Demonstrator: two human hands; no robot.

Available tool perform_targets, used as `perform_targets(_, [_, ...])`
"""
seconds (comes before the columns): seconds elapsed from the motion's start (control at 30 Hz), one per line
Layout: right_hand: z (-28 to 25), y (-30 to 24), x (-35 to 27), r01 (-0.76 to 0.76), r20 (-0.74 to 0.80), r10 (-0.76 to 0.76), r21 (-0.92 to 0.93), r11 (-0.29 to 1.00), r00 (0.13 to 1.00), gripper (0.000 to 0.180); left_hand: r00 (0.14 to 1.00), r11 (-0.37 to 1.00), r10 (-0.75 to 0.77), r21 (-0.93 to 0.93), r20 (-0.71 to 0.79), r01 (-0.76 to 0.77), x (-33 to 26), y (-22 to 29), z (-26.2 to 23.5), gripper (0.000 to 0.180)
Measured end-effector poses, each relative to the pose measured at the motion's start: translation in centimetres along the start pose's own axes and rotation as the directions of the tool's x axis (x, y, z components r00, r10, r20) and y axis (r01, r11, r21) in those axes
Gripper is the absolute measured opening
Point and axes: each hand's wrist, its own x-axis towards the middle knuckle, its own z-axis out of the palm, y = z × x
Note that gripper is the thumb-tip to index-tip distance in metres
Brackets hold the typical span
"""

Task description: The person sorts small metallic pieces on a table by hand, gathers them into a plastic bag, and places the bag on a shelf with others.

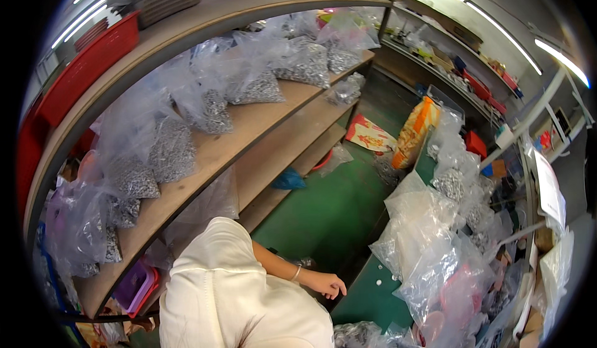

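My left hand [326,284] hangs in front of my body, beyond my white sleeve [217,255], with a thin band round the wrist. Its fingers curl loosely inward, and I see nothing sticking out of them; the palm side is hidden. It touches neither shelf nor bench. Closest to it is the green-topped bench [367,301] on the right, where a few small white bits [379,282] lie beside clear plastic bags [423,230]. My right hand does not show.
Left, a wooden shelf [249,137] carries several clear bags of small grey metallic parts [171,149]. Red bins [93,62] stand above; a purple tray [134,289] sits below. On the green floor [298,224], an orange sack [415,130] and a printed red-yellow sheet [370,133] are farther off.
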Motion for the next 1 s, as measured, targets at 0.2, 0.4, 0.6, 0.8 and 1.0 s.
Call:
perform_targets(0.2, [5.2, -1.3, 3.8, 0.029, 0.078, -0.029, 0.002, 1.0, 0.997, 0.043, 0.975, 0.976, -0.184, -0.136, -0.121, 0.167, -0.6, -0.2, -3.5, 0.036])
perform_targets(0.4, [11.8, -2.8, 9.5, 0.08, 0.125, -0.081, 0.013, 0.997, 0.989, 0.032, 0.948, 0.931, -0.308, -0.233, -0.083, 0.282, -1.5, 1.4, -11.3, 0.071])
perform_targets(0.6, [18.3, -4.1, 14.9, 0.149, 0.148, -0.155, 0.048, 0.988, 0.977, 0.022, 0.899, 0.701, -0.422, -0.672, -0.121, 0.239, -0.6, 3.6, -20.4, 0.081])
perform_targets(0.8, [26.5, -6.1, 21.0, 0.327, 0.242, -0.375, 0.217, 0.92, 0.895, 0.016, 0.948, 0.219, 0.005, -0.925, -0.318, -0.311, -6.4, 10.4, -28.3, 0.055])
perform_targets(1.0, [41.4, -17.0, 26.4, -0.01, 0.21, -0.082, 0.403, 0.915, 0.974, 0.026, 0.676, 0.146, 0.122, -0.661, -0.727, -0.736, -9.7, 13.2, -32.9, 0.051])
